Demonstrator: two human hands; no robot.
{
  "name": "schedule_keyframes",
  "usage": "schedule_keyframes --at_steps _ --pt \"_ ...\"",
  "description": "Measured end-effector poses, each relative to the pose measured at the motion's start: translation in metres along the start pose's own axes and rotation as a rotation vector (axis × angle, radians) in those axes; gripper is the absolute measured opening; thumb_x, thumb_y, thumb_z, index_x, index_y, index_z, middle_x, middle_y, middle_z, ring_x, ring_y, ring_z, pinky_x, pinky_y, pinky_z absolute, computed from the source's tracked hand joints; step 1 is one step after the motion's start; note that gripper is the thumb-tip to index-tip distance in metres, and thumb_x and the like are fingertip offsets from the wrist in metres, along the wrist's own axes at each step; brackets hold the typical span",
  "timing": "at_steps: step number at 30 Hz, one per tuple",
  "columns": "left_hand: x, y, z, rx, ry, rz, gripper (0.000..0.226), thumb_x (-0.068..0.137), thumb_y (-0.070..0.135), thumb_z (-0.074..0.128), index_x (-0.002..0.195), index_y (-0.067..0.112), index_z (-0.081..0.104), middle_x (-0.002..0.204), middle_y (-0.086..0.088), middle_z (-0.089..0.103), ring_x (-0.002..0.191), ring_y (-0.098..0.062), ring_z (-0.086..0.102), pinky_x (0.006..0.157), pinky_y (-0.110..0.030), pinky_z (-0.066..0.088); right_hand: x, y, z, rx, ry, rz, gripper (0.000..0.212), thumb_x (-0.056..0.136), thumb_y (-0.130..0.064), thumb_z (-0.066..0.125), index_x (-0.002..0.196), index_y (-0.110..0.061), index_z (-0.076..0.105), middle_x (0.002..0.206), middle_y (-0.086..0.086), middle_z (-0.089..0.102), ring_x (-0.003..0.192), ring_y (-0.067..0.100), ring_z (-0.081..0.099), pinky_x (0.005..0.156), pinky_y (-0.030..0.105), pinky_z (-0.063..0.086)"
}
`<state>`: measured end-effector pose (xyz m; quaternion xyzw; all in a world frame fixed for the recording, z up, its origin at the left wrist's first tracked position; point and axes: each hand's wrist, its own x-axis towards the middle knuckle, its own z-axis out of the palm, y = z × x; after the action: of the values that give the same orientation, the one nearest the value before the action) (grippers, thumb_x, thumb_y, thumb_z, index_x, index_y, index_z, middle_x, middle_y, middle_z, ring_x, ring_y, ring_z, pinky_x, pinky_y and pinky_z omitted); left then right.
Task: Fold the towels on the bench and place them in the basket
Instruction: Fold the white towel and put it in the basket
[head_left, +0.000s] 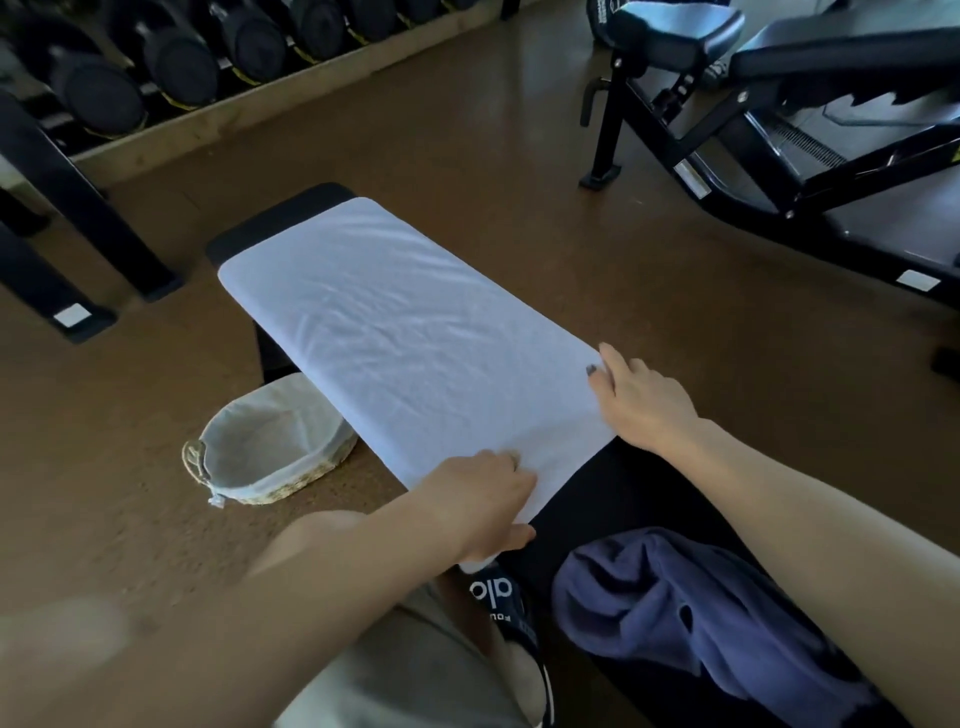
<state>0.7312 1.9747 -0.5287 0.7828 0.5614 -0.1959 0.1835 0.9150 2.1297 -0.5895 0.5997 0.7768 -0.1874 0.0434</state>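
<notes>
A white towel (400, 332) lies spread flat along the black bench (597, 499), covering most of its top. My left hand (483, 504) grips the towel's near left corner, thumb underneath the edge. My right hand (644, 400) pinches the near right corner at the bench's right side. A crumpled dark blue towel (696, 608) sits on the bench close to me, under my right forearm. The woven basket (218, 441) with a pale cloth lining stands on the floor left of the bench, with nothing visible inside.
A dumbbell rack (156, 62) runs along the back left. An adjustable black gym bench (779, 119) stands at the back right. Brown floor surrounds the bench. My leg and a sandal (498, 597) are at the bottom centre.
</notes>
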Motion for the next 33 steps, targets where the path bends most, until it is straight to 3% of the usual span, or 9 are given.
schedule_keyframes --at_steps 3,8,13,15,18,22,24,28,33 --pt "-0.009 0.005 0.002 -0.008 -0.059 0.054 0.021 0.103 0.036 0.050 0.103 0.016 0.046 0.111 -0.009 0.055 0.094 -0.033 0.057 0.070 -0.036 0.036 -0.002 -0.001 -0.003 -0.030 0.017 0.037 0.065 0.106 -0.054 0.006 0.162 -0.023 0.014 0.154 0.016 0.043 0.135 0.037 0.048 0.112 0.052 0.034" --pt "-0.013 0.013 0.016 0.015 -0.041 0.116 0.012 0.101 0.025 0.049 0.101 0.013 0.050 0.104 -0.012 0.059 0.086 -0.035 0.059 0.067 -0.037 0.037 -0.010 0.012 0.000 0.005 0.010 0.060 0.064 0.106 -0.053 0.004 0.162 -0.023 0.015 0.152 0.016 0.047 0.136 0.037 0.049 0.113 0.053 0.033" --pt "-0.019 0.002 0.009 -0.281 -0.099 0.095 0.013 0.094 0.026 0.058 0.088 0.018 0.049 0.083 0.002 0.056 0.079 -0.023 0.054 0.062 -0.033 0.037 -0.014 0.021 -0.009 -0.008 -0.053 0.143 0.062 0.107 -0.048 0.002 0.160 -0.024 0.021 0.149 0.016 0.051 0.134 0.038 0.049 0.115 0.053 0.032" --pt "-0.018 -0.008 0.000 -0.420 -0.040 0.056 0.010 0.096 0.030 0.058 0.092 0.021 0.055 0.084 0.009 0.061 0.080 -0.014 0.057 0.068 -0.029 0.043 -0.012 0.010 -0.013 -0.113 0.080 0.090 0.060 0.108 -0.047 0.006 0.160 -0.023 0.022 0.148 0.018 0.050 0.132 0.039 0.049 0.113 0.051 0.034" --pt "-0.007 -0.034 -0.010 -0.421 0.206 -0.032 0.019 0.100 0.035 0.054 0.117 0.027 0.051 0.108 0.007 0.060 0.097 -0.017 0.059 0.086 -0.036 0.050 -0.003 -0.023 -0.012 -0.101 0.305 -0.141 0.056 0.109 -0.043 0.017 0.161 -0.022 0.019 0.152 0.014 0.045 0.136 0.036 0.045 0.112 0.048 0.034" --pt "0.005 -0.076 0.003 -0.196 0.179 -0.162 0.069 0.100 0.056 0.049 0.158 0.035 0.016 0.163 -0.005 0.018 0.147 -0.029 0.024 0.117 -0.044 0.031 0.009 -0.057 0.002 -0.011 0.132 -0.230 0.057 0.109 -0.046 0.016 0.163 -0.029 0.008 0.170 0.011 0.010 0.156 0.032 0.011 0.124 0.048 0.015" --pt "0.005 -0.096 0.007 -0.276 0.119 -0.146 0.078 0.099 0.060 0.049 0.160 0.040 0.005 0.167 -0.002 0.008 0.152 -0.026 0.015 0.121 -0.044 0.026 0.011 -0.057 0.013 -0.065 0.061 -0.132 0.059 0.109 -0.047 0.015 0.163 -0.028 0.005 0.170 0.014 0.004 0.157 0.034 0.005 0.125 0.049 0.010" --pt "0.007 -0.133 -0.006 -0.403 0.383 -0.167 0.074 0.099 0.053 0.053 0.159 0.042 0.010 0.160 -0.001 0.017 0.138 -0.029 0.032 0.107 -0.042 0.040 0.018 -0.083 0.007 -0.192 0.238 -0.102 0.061 0.108 -0.048 0.016 0.163 -0.022 0.010 0.169 0.017 0.013 0.156 0.035 0.012 0.126 0.049 0.011" --pt "0.026 -0.174 -0.005 -0.280 0.378 -0.369 0.077 0.099 0.065 0.042 0.160 0.043 0.000 0.170 -0.002 -0.002 0.155 -0.032 0.002 0.124 -0.047 0.011 0.056 -0.152 0.000 -0.052 0.231 -0.367 0.059 0.109 -0.045 0.020 0.163 -0.024 0.010 0.171 0.007 0.010 0.157 0.026 0.009 0.127 0.043 0.009"
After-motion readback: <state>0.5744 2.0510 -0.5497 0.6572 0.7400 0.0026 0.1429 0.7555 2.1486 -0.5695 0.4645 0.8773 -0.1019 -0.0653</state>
